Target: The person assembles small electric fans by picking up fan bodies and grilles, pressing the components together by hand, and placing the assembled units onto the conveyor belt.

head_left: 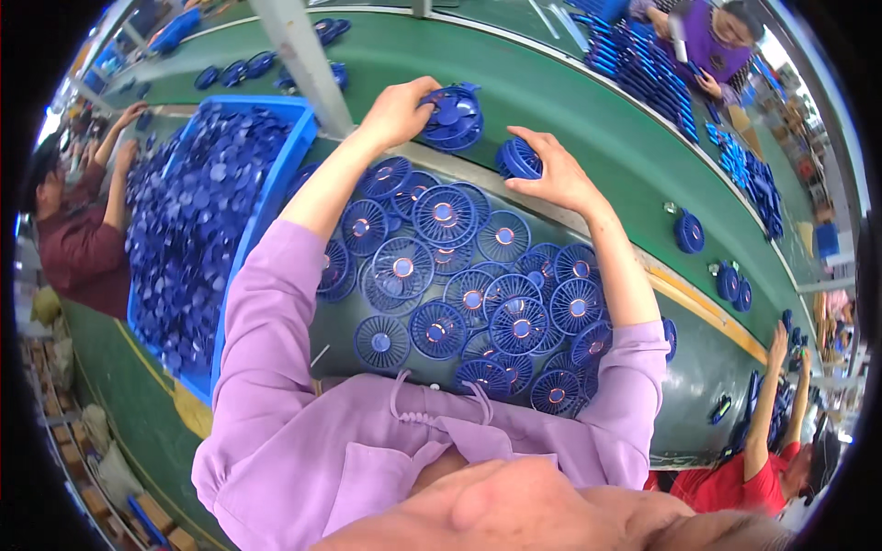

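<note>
My left hand (397, 112) grips the left rim of a blue fan (453, 119) with blades and a round cage, over the near side of the green belt. To its right, my right hand (562, 176) is open, thumb and fingers spread beside another blue fan (519, 159). Whether the fingertips touch that fan, I cannot tell. Below my hands, many round blue fan grilles (402, 267) with pale centres lie loose and overlapping on the dark worktable (335, 354). Several centres show a copper-coloured ring.
A blue bin (241, 266) heaped with blue blades (207, 202) stands at left, beside a grey post (303, 64). More fans (689, 231) sit along the green belt (588, 119). Co-workers are at left, far right and lower right (749, 473). Blue parts (634, 69) line the far table.
</note>
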A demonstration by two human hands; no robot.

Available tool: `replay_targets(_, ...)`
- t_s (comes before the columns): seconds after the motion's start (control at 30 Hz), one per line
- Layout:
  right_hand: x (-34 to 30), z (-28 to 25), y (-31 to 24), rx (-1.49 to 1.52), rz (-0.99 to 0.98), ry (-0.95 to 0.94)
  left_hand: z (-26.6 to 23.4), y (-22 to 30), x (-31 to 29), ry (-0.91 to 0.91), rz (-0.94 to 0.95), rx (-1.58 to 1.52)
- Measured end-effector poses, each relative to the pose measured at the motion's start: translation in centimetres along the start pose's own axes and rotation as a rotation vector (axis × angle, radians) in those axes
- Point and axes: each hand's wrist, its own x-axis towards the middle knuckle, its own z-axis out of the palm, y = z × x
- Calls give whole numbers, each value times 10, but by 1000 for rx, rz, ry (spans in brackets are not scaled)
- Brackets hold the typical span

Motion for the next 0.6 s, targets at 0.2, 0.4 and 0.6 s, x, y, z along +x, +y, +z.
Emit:
replay_targets(0.2,42,35,-102,30,-309,-107,-83,-28,-113,203,-272,138)
replay_targets(0.4,47,101,-151,-17,-391,-140,-89,-47,-188,319,-403,284)
replay_targets(0.6,39,104,-158,86,-370,-133,-84,-25,-186,364,-391,454)
